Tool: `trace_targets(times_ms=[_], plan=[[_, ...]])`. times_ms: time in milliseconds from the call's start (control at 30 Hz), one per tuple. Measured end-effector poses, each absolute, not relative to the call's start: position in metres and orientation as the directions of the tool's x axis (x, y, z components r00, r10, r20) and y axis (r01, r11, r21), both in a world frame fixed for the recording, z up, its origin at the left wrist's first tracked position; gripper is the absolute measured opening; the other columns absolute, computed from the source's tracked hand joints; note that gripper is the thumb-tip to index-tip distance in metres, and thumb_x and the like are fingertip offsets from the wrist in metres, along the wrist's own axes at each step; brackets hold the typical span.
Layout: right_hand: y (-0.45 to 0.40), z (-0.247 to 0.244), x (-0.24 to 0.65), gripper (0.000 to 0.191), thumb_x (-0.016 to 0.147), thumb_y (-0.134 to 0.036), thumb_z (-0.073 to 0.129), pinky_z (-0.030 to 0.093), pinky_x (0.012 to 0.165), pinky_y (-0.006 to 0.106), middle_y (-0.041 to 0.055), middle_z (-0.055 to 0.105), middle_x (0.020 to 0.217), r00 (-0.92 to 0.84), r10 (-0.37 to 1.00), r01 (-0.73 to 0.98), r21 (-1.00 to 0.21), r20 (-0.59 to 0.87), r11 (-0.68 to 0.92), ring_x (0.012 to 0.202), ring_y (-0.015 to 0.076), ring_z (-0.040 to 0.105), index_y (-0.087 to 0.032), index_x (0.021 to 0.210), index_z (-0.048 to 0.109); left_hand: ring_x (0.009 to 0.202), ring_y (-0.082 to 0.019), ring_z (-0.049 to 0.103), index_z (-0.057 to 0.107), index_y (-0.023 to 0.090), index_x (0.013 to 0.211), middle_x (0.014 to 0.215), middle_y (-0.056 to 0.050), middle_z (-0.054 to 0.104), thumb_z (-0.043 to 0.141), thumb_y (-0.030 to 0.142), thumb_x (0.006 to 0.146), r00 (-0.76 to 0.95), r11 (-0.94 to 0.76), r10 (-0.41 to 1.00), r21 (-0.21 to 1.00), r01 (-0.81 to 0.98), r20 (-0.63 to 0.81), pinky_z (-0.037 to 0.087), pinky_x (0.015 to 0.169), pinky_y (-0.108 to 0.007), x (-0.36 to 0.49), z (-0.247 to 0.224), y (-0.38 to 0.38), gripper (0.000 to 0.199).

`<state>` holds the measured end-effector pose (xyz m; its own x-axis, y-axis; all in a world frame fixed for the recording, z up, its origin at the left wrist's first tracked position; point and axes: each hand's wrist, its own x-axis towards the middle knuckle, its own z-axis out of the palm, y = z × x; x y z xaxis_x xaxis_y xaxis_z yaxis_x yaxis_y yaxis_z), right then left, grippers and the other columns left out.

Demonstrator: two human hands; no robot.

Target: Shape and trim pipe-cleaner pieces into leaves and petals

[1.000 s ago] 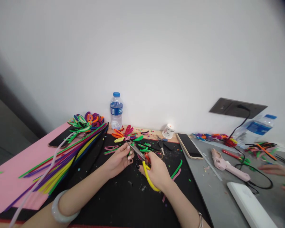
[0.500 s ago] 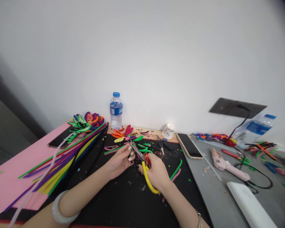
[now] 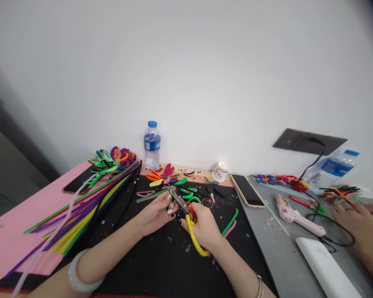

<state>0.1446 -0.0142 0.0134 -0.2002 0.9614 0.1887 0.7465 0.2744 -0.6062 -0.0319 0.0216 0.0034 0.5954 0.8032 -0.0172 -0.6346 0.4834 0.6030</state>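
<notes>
My right hand (image 3: 207, 227) grips scissors (image 3: 193, 236) with a yellow and red handle, their blades pointing up and left. Close beside the blades, my left hand (image 3: 155, 213) is closed in a pinch. A bit of green pipe cleaner (image 3: 170, 204) shows between its fingers, mostly hidden by them. Just beyond the blade tips lie looped pipe-cleaner petals (image 3: 164, 174) in orange, magenta and yellow. Cut green pipe-cleaner pieces (image 3: 191, 193) rest on the black mat (image 3: 161, 265), right of the blades.
Long pipe cleaners (image 3: 90, 211) lie on pink sheeting (image 3: 15, 236) at left. A water bottle (image 3: 152, 145), a paper cup (image 3: 220, 171), pliers (image 3: 210, 188) and a phone (image 3: 248, 191) stand or lie behind. At right are a pink glue gun (image 3: 298, 217) and a co-worker's hand (image 3: 356, 221).
A co-worker's hand has come in from the right, near the pipe cleaners there. My hands and the scissors have hardly moved.
</notes>
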Motion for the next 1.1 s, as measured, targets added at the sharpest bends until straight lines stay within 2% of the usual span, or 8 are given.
trace_targets(times_ms=[233,533,633,733,833,933,1100], plan=[[-0.016,0.013,0.145,0.035,0.072,-0.034,0.06,0.025,0.051,0.021,-0.0052,0.037,0.061,-0.279,0.933,0.682,-0.636,0.229,0.36,0.054,0.0106,0.034,-0.022,0.063,0.03,0.049,-0.004,0.041,0.051,0.013,0.067,0.059,0.005,0.045,0.072,0.025,0.075,0.687,0.53,0.726,0.606,-0.594,0.038,0.039,0.053,-0.018,-0.034,0.005,0.02,0.025],[-0.012,0.005,0.147,0.034,0.074,-0.034,0.058,0.023,0.048,0.022,-0.0062,0.034,0.055,-0.301,0.92,0.683,-0.618,0.25,0.391,0.05,0.0096,0.03,-0.021,0.058,0.031,0.047,-0.004,0.039,0.052,0.016,0.074,0.062,0.006,0.046,0.071,0.024,0.076,0.653,0.501,0.757,0.62,-0.604,0.025,0.037,0.051,-0.018,-0.034,0.004,0.02,0.021],[-0.009,0.009,0.149,0.034,0.073,-0.035,0.06,0.025,0.049,0.022,-0.0061,0.037,0.055,-0.201,0.942,0.751,-0.575,0.268,0.324,0.05,0.0101,0.034,-0.021,0.057,0.033,0.047,-0.003,0.038,0.052,0.017,0.074,0.066,0.006,0.046,0.073,0.025,0.074,0.617,0.481,0.787,0.622,-0.618,0.003,0.037,0.05,-0.017,-0.034,0.008,0.02,0.023],[-0.001,0.014,0.158,0.029,0.073,-0.037,0.061,0.028,0.051,0.023,-0.0043,0.044,0.056,-0.009,0.964,0.838,-0.524,0.267,0.153,0.052,0.0122,0.041,-0.021,0.059,0.041,0.047,-0.003,0.037,0.052,0.017,0.073,0.067,0.006,0.045,0.075,0.027,0.072,0.573,0.439,0.819,0.671,-0.598,-0.026,0.035,0.048,-0.017,-0.032,0.011,0.021,0.025],[0.011,0.013,0.174,0.021,0.072,-0.036,0.062,0.031,0.053,0.024,0.0,0.054,0.064,0.128,0.955,0.892,-0.453,0.268,0.007,0.057,0.0152,0.049,-0.02,0.065,0.052,0.047,-0.004,0.037,0.057,0.015,0.073,0.064,0.005,0.045,0.073,0.032,0.074,0.506,0.364,0.859,0.793,-0.488,-0.082,0.034,0.048,-0.018,-0.028,0.009,0.023,0.023],[0.021,0.007,0.192,0.01,0.071,-0.022,0.061,0.037,0.061,0.026,0.0064,0.061,0.08,0.195,0.938,0.917,-0.392,0.285,-0.072,0.07,0.0186,0.056,-0.017,0.079,0.06,0.05,-0.006,0.04,0.065,0.013,0.082,0.063,0.003,0.05,0.069,0.037,0.075,0.432,0.275,0.893,0.917,-0.291,-0.13,0.034,0.05,-0.019,-0.024,0.004,0.025,0.025],[0.03,-0.004,0.209,0.013,0.07,-0.019,0.063,0.042,0.069,0.028,0.0104,0.059,0.084,0.193,0.943,0.941,-0.324,0.27,-0.1,0.077,0.0212,0.058,-0.013,0.082,0.064,0.051,-0.008,0.044,0.069,0.013,0.099,0.061,0.002,0.055,0.066,0.038,0.075,0.41,0.227,0.894,0.971,-0.069,-0.18,0.037,0.052,-0.021,-0.023,0.001,0.024,0.035]])
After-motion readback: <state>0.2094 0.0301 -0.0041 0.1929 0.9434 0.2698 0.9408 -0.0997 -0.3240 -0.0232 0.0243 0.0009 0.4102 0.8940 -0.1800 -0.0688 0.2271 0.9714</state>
